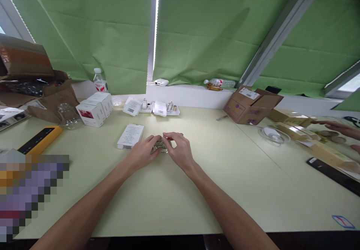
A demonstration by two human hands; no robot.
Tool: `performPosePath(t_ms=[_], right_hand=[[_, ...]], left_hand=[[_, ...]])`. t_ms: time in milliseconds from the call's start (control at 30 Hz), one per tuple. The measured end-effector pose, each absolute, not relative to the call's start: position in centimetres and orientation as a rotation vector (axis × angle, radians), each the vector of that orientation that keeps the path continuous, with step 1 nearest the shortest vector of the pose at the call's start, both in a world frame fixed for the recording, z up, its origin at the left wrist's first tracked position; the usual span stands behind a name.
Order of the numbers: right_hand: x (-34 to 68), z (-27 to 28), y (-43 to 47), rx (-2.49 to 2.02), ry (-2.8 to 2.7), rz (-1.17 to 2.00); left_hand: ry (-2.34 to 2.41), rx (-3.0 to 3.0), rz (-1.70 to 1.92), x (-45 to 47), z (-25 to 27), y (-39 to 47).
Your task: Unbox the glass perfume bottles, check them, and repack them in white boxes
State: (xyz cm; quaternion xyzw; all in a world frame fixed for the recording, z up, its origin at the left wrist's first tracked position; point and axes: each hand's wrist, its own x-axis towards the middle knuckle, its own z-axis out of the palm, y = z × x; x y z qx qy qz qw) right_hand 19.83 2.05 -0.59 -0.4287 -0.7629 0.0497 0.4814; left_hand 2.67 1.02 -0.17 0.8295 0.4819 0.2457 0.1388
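Near the middle of the table, my left hand (143, 152) and my right hand (181, 149) meet around a small clear glass bottle (161, 150). The left fingers are closed on its left side. On the other side, my right thumb and fingers pinch at its upper part, where a bit of red shows. Most of the bottle is hidden behind the fingers. Just left of my left hand lies a flat white box (131, 134) with printed text and a barcode. Farther back, opened white packaging (160, 108) holds small glass bottles (170, 106).
White boxes (91, 113), a clear plastic jar (67, 116) and a yellow-black power strip (42, 139) are on the left. A cardboard box (247, 105) and a coiled white cable (274, 135) lie right. Another person's hand (340, 128) reaches in at far right.
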Motion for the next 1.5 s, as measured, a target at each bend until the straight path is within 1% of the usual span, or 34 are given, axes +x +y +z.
performPosePath(t_ms=[500,1167,1500], right_hand=[[19.76,-0.65,2.07,-1.054,-1.855,0.092],[19.77,-0.64,2.28,-1.043,-1.854,0.159],[19.87,0.19,2.18,-0.979,-1.880,0.150]], left_hand=[[1.396,2.398,0.733,2.63,-0.23,1.08],[1.397,2.376,0.735,2.71,-0.11,0.93],[1.400,2.397,0.716,2.65,-0.26,1.03]])
